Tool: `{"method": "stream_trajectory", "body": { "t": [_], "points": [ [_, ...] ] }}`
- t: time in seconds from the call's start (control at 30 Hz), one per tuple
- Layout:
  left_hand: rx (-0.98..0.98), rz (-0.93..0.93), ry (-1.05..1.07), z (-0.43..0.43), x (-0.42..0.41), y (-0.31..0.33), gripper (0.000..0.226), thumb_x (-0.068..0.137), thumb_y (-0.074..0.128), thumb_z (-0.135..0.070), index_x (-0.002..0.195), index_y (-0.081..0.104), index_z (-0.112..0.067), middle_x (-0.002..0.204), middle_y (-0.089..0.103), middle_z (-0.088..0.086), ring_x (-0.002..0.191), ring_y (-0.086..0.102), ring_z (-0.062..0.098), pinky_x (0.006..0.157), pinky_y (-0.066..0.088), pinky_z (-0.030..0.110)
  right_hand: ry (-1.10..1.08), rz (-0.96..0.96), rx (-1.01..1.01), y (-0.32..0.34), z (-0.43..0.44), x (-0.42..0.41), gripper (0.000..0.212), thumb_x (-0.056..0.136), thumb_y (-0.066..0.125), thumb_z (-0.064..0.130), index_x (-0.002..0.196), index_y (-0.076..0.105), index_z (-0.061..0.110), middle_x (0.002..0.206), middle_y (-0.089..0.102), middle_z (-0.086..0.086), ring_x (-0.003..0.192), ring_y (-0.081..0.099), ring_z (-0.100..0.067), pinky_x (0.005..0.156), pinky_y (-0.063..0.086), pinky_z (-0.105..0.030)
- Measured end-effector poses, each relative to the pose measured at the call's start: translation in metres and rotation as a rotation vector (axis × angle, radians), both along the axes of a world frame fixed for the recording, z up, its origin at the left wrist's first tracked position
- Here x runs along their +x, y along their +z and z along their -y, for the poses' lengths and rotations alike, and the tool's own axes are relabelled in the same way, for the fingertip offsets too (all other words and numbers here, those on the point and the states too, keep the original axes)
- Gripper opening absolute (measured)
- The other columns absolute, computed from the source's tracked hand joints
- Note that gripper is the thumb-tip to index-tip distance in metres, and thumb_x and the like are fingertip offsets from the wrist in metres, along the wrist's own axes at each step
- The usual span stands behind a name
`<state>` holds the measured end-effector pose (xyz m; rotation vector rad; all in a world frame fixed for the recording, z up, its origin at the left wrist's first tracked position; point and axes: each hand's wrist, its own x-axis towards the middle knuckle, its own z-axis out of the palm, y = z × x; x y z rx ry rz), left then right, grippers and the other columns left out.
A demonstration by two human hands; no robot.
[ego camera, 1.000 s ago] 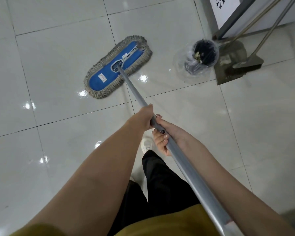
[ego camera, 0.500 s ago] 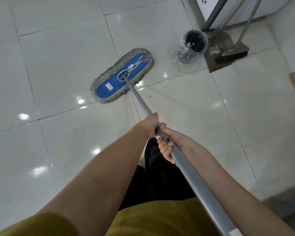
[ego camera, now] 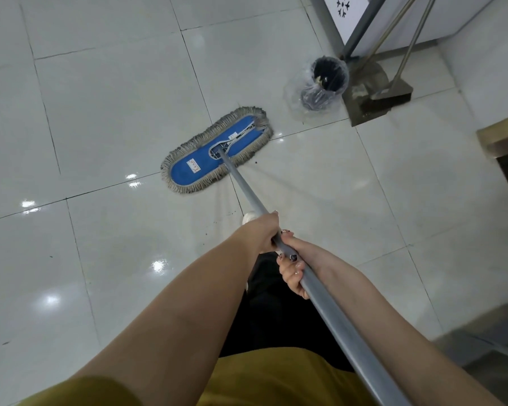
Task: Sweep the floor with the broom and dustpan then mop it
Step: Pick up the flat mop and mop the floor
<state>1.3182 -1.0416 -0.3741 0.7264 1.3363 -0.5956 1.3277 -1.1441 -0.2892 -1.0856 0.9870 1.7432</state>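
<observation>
Gripping the mop handle with both fists stacked, your left hand ahead of your right hand, gives you leverage; the mop head lies flat on the floor at eleven o'clock of your hands; broom and dustpan stand parked at one o'clock, so sweeping looks done.

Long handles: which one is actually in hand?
The grey mop handle, running from the blue mop head to both hands: left hand grips it ahead of the right hand. The broom and dustpan handles stand untouched at upper right.

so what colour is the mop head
The mop head is blue with a grey-beige fringe; head view.
</observation>
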Motion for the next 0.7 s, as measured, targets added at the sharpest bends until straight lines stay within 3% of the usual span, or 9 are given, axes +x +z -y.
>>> {"method": "stream_trajectory", "body": {
  "t": [0.17, 0.33, 0.53, 0.7],
  "points": [
    [-0.042, -0.059, -0.007, -0.022, 0.032, -0.005, 0.038, 0.098, 0.039, -0.042, 0.080, 0.036, -0.008, 0.066, 0.059, 0.006, 0.044, 0.055, 0.012, 0.041, 0.045, 0.023, 0.073, -0.002, -0.019, -0.003, -0.021, 0.033, 0.059, 0.078, 0.062, 0.062, 0.052, 0.051, 0.010, 0.039, 0.041, 0.005, 0.024, 0.040, -0.005, 0.026, 0.035, -0.014],
    [-0.053, -0.083, 0.013, -0.057, 0.084, -0.006, 0.036, 0.098, 0.039, -0.039, 0.080, 0.040, -0.008, 0.068, 0.058, 0.008, 0.025, 0.051, 0.012, 0.032, 0.043, 0.018, 0.137, -0.032, -0.013, -0.007, -0.057, 0.088, 0.063, 0.077, 0.059, 0.063, 0.048, 0.054, 0.008, 0.038, 0.044, 0.003, 0.024, 0.041, -0.006, 0.027, 0.035, -0.014],
    [-0.045, -0.016, 0.022, -0.118, 0.146, 0.001, 0.040, 0.100, 0.032, -0.041, 0.078, 0.037, -0.007, 0.071, 0.057, 0.007, 0.052, 0.055, 0.011, 0.036, 0.046, 0.020, 0.167, -0.002, -0.028, -0.005, -0.118, 0.158, 0.057, 0.081, 0.060, 0.060, 0.059, 0.051, 0.008, 0.039, 0.046, 0.001, 0.024, 0.040, -0.006, 0.026, 0.034, -0.013],
    [-0.037, 0.014, 0.045, -0.160, 0.183, 0.005, 0.038, 0.100, 0.033, -0.041, 0.102, 0.036, -0.003, 0.070, 0.055, 0.007, 0.053, 0.055, 0.013, 0.033, 0.046, 0.019, 0.228, 0.036, -0.039, -0.005, -0.163, 0.201, 0.049, 0.085, 0.058, 0.056, 0.068, 0.044, 0.013, 0.040, 0.048, -0.001, 0.023, 0.039, -0.006, 0.026, 0.033, -0.012]
  ]
}}
